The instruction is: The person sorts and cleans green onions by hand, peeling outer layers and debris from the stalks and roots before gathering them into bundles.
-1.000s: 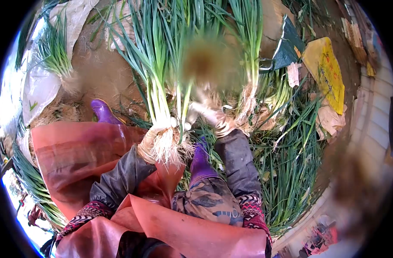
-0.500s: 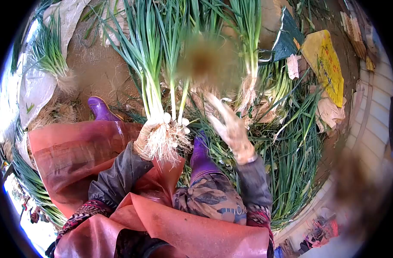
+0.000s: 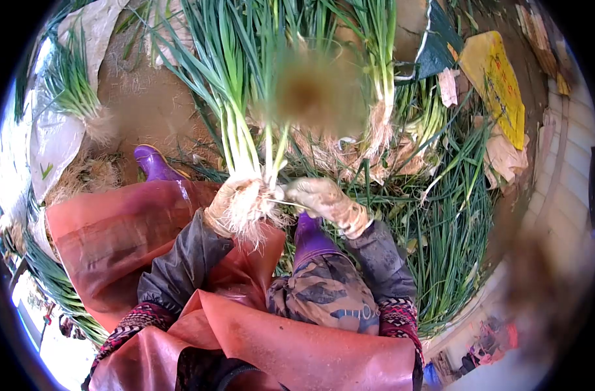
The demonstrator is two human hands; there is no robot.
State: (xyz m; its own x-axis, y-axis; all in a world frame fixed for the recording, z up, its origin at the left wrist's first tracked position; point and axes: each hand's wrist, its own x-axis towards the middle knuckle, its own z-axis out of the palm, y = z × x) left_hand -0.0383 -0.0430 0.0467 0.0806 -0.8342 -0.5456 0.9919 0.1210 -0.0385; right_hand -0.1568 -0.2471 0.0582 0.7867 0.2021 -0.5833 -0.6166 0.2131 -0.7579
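Note:
My gloved left hand [image 3: 223,207] is closed around the lower end of a bunch of green onions [image 3: 240,140]. Their leaves point away from me, and pale stringy roots [image 3: 250,212] hang over the fingers. From the right, my gloved right hand [image 3: 320,197] reaches to the bulb end, its fingers pressed together against the side of the bunch. A thin pale strand shows by those fingertips; what they pinch is hidden. A brown blur in the view covers part of the leaves.
Loose green leaves [image 3: 441,254] are heaped on the right. Another onion bunch [image 3: 381,98] lies ahead, and one more bunch [image 3: 72,85] rests on plastic sheeting at left. A yellow bag [image 3: 496,85] lies back right. Purple boots [image 3: 310,238] and a red apron [image 3: 128,234] are below.
My right hand has moved left and inward from open air to the bulb end of the bunch, its fingers closing. My left hand keeps its hold, almost in the same place.

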